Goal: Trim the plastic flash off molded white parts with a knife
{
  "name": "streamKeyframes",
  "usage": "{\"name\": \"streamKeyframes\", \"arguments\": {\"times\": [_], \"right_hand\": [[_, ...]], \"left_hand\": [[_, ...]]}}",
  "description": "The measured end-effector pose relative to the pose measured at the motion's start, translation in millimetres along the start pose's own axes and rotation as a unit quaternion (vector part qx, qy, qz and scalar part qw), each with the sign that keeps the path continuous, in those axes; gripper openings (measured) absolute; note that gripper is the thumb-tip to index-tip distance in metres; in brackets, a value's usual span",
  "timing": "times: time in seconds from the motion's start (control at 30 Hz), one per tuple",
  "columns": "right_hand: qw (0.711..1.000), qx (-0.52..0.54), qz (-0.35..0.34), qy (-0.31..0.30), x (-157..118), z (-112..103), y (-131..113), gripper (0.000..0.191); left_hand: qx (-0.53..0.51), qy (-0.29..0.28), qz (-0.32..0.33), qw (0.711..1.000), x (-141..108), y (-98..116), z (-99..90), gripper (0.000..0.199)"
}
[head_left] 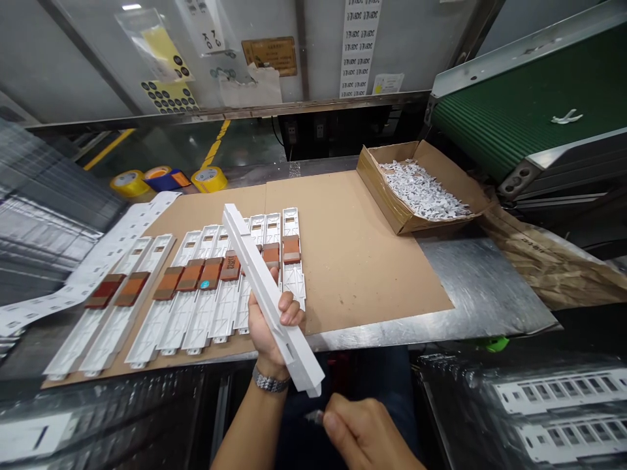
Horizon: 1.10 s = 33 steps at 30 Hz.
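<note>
Nearer to me than the open cardboard box (pixel 385 199) and to its left, my left hand (pixel 259 329) grips one long white piece (pixel 264 284), which slants up and to the left above the table (pixel 494 277). One metal band (pixel 270 380) circles that wrist. My right hand (pixel 365 427) is clenched, nearer me than the box and below the lower end of the piece; something small and pale shows at its fingers, too blurred to name. Left of the box, on flat cardboard (pixel 353 261), I count nine white strips (pixel 200 320) side by side, two of them set apart at the far left; the held piece covers part of the row. Nine reddish-brown blocks (pixel 131 289) lie across them, one to a strip, one mostly hidden. Farther left of the box are three tape rolls (pixel 209 179). Inside the box lie many small white parts (pixel 424 192), too many to count. Right of the box runs one green conveyor belt (pixel 529 98), carrying one white part (pixel 567 117).
</note>
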State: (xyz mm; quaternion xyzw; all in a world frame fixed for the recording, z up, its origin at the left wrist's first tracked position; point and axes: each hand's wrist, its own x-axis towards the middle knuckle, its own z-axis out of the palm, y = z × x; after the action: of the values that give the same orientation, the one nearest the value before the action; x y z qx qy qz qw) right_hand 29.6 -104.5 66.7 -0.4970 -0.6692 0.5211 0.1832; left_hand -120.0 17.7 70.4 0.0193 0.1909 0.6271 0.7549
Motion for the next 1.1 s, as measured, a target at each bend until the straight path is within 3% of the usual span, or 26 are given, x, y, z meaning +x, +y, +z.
{"name": "streamKeyframes", "arguments": {"times": [0.1, 0.3, 0.37, 0.5, 0.73, 1.1], "right_hand": [[0.999, 0.02, -0.029, 0.009, -4.0, -2.8, 3.0, 0.041], [0.976, 0.107, -0.07, 0.178, -8.6, -25.2, 12.9, 0.03], [0.967, 0.076, -0.071, 0.231, -7.1, -27.9, 15.9, 0.03], [0.947, -0.038, -0.106, 0.301, -2.0, -22.8, 20.0, 0.033], [0.919, -0.177, -0.135, 0.325, 6.1, -9.2, 23.1, 0.035], [0.903, -0.211, -0.138, 0.348, 7.5, -8.6, 21.2, 0.035]], "left_hand": [[0.028, 0.015, 0.019, 0.999, 1.0, 0.9, 4.2, 0.046], [0.163, 0.086, 0.054, 0.981, -12.5, 5.6, 0.6, 0.039], [0.217, 0.109, 0.062, 0.968, -17.1, 6.1, -2.4, 0.038], [0.297, 0.127, 0.141, 0.936, -22.1, 3.1, -1.0, 0.048], [0.328, 0.141, 0.188, 0.915, -24.8, -0.6, -1.4, 0.051], [0.344, 0.165, 0.178, 0.907, -27.8, -2.0, 1.7, 0.054]]}}
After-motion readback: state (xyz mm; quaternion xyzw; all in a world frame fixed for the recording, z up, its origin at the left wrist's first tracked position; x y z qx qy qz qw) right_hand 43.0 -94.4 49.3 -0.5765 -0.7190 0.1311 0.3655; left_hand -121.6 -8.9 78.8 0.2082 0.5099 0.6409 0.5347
